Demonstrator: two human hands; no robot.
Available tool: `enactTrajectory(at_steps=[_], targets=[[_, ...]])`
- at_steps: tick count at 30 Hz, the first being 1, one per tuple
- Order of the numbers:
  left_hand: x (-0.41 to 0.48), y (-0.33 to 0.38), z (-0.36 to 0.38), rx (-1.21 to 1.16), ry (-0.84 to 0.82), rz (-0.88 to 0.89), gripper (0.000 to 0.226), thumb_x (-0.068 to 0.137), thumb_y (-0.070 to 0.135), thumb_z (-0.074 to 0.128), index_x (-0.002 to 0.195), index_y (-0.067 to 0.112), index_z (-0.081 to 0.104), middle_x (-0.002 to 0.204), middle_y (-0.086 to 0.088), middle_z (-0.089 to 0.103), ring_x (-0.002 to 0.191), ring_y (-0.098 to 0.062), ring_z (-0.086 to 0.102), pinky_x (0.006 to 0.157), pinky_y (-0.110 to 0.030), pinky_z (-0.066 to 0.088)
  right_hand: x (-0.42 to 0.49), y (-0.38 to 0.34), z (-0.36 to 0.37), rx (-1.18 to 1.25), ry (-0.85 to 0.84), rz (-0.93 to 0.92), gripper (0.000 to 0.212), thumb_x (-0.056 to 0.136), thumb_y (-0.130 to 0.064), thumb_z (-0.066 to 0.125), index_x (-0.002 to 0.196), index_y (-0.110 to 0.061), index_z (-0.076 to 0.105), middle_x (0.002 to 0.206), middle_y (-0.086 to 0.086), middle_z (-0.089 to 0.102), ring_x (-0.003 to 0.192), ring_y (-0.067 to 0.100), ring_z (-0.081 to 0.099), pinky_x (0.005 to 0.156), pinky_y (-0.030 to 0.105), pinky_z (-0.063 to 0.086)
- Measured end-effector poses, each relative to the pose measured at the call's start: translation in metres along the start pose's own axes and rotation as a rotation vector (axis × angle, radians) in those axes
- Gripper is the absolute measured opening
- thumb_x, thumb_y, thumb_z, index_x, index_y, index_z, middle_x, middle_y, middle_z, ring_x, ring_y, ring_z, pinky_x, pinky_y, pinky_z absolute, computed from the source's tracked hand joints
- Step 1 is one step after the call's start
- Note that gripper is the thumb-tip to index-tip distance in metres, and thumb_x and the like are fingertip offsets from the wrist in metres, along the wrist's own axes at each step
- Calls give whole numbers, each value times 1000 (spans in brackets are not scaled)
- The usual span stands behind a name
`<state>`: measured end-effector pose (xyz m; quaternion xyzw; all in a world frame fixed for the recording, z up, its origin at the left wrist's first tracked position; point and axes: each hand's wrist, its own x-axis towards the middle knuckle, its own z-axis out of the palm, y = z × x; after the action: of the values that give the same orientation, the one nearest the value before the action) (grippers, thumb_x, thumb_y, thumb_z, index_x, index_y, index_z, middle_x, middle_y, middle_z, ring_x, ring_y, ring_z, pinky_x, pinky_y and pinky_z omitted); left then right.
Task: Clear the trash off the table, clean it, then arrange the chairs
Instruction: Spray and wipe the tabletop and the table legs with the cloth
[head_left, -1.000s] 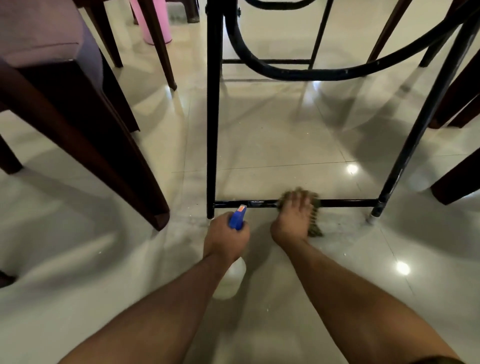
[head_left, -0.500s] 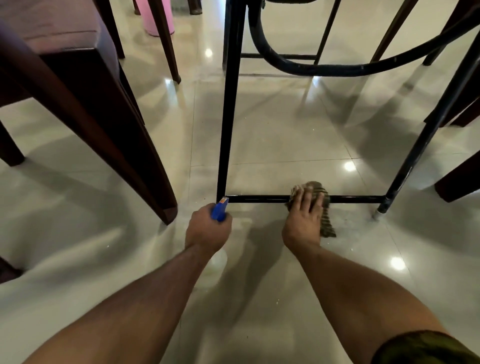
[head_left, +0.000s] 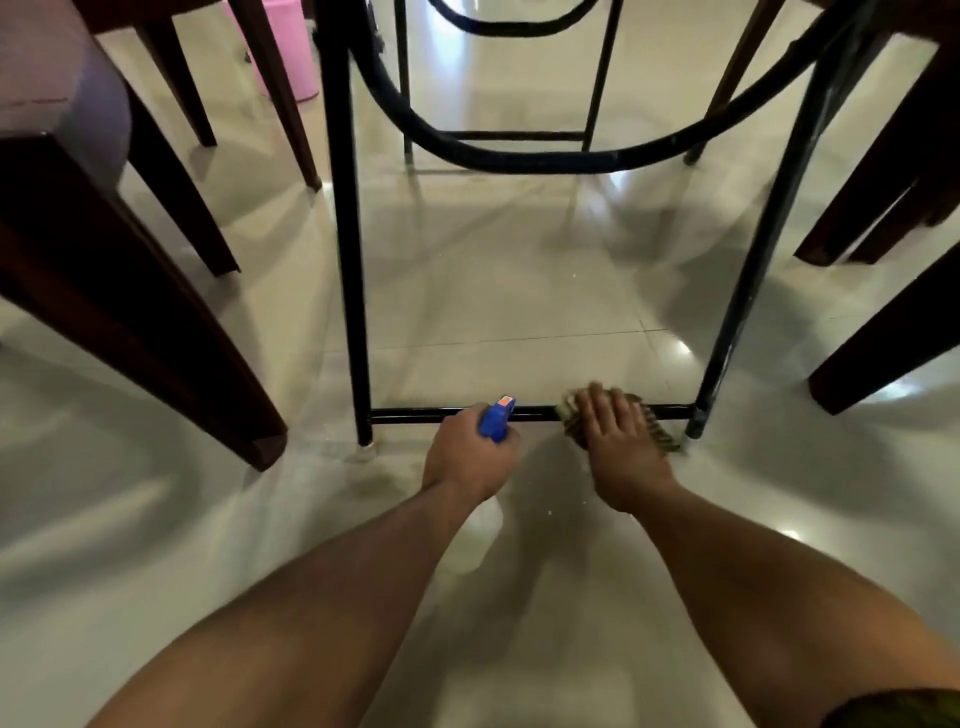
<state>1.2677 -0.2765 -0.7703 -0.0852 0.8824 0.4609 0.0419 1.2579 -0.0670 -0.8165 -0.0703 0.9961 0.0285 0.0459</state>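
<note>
glossy pale tiled floor (head_left: 493, 291) with glare spots, seen low between the black metal table legs (head_left: 347, 234). dark wooden chair (head_left: 130, 312) at the left edge, more chair legs (head_left: 883, 338) at the right, pink bin (head_left: 291, 52) at the far left corner. left hand (head_left: 467, 457) wrapped round a spray bottle (head_left: 496, 423), blue nozzle toward the low crossbar (head_left: 431, 414). right hand (head_left: 621, 452) flat, fingers straight, pressing a striped cloth (head_left: 661, 434) onto that crossbar near its right end. bottle's pale body mostly hidden under the wrist; tabletop cut off above; cloth blurred.
</note>
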Motion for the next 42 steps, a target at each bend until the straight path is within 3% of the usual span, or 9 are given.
enactTrajectory(at_steps=[5,9,13,19,23,27,33,37,42], targets=[[-6,40,67,-33,-31,78,34,85,20,62,60,22,40,52,7,37,50,-15,31,52,-29,30,-23,96,0,286,266,130,48,95,-8,48,142,-17,47,149,5,42,135,27,41,103,48,49],[-3,64,119,-57,-92,78,31,85,24,64,61,22,43,52,7,41,50,-18,35,53,-32,35,-33,113,20,1049,496,649,19,90,-10,53,104,-21,59,104,3,64,99,26,63,89,43,53],[-5,80,149,-26,-138,118,31,86,25,66,63,25,45,57,6,46,52,-15,38,54,-30,34,-37,111,39,1559,676,1114,28,87,-11,55,114,-18,60,106,9,65,99,29,63,89,41,53],[1,101,157,-33,-134,148,23,84,31,63,68,20,51,58,-1,49,53,-16,39,55,-39,44,4,99,29,1221,606,648,32,73,-2,57,93,-25,66,111,13,59,101,35,57,91,45,49],[9,107,153,-19,-126,194,29,88,29,63,65,25,46,58,5,46,53,-15,38,55,-35,41,2,113,44,1043,287,774,22,73,1,60,88,-12,68,120,16,49,108,38,51,102,37,44],[16,110,152,2,-148,239,24,91,29,63,71,27,49,61,7,49,54,-12,42,55,-30,42,14,100,25,979,627,654,32,69,6,60,87,-17,72,109,8,54,100,27,49,88,23,35],[23,115,149,-40,-141,301,23,83,38,57,71,19,55,58,1,51,55,-24,50,58,-45,53,8,102,26,1051,533,830,28,73,8,59,86,-11,73,107,15,58,101,32,58,87,25,41],[38,132,142,-44,-179,371,18,86,34,61,71,27,54,60,5,52,54,-16,49,55,-41,53,19,105,-9,898,776,520,33,74,10,64,96,-14,73,113,3,54,106,19,53,91,23,44],[40,151,132,-36,-195,431,29,86,34,60,62,26,45,57,5,46,52,-14,41,52,-34,43,7,106,-11,807,645,435,33,80,5,70,102,-19,76,110,-10,47,110,23,52,92,15,40]])
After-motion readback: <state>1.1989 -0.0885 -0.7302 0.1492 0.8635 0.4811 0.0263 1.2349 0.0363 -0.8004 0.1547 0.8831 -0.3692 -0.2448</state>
